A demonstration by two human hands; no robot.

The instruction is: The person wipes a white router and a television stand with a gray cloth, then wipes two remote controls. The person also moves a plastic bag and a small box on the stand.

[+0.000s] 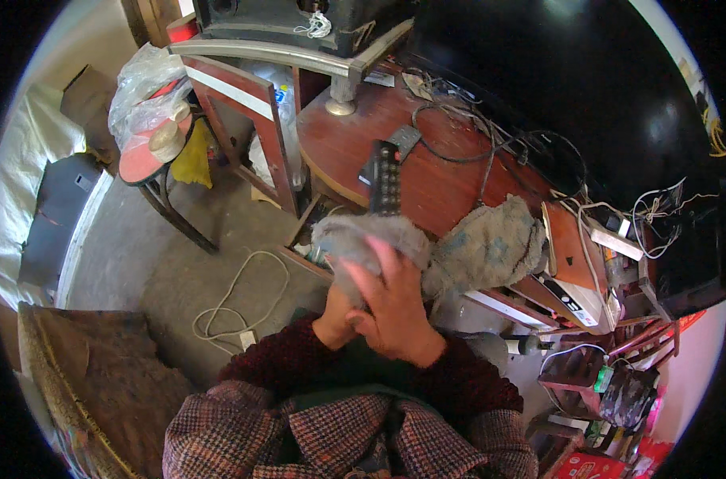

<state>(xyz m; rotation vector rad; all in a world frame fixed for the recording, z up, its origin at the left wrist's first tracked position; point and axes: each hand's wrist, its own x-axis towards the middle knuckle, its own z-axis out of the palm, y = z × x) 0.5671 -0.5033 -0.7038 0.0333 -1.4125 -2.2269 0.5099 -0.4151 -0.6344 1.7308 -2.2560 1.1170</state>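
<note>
Both hands meet before my chest around a fluffy grey cloth. A black remote control with rows of buttons and a red one near the top juts out beyond the cloth, its lower end hidden. Beneath the cloth, my left hand grips that lower end, its fingers covered. My right hand lies on top, pressing the cloth with fingers blurred. To the right, a worn grey towel with bluish patches drapes over the desk edge. Behind the black remote, a grey remote control rests on the desk.
The reddish-brown desk carries tangled black cables before a large dark screen. A white power strip sits at right. An ajar cabinet door and a stool stand left. A white cord loops across the floor.
</note>
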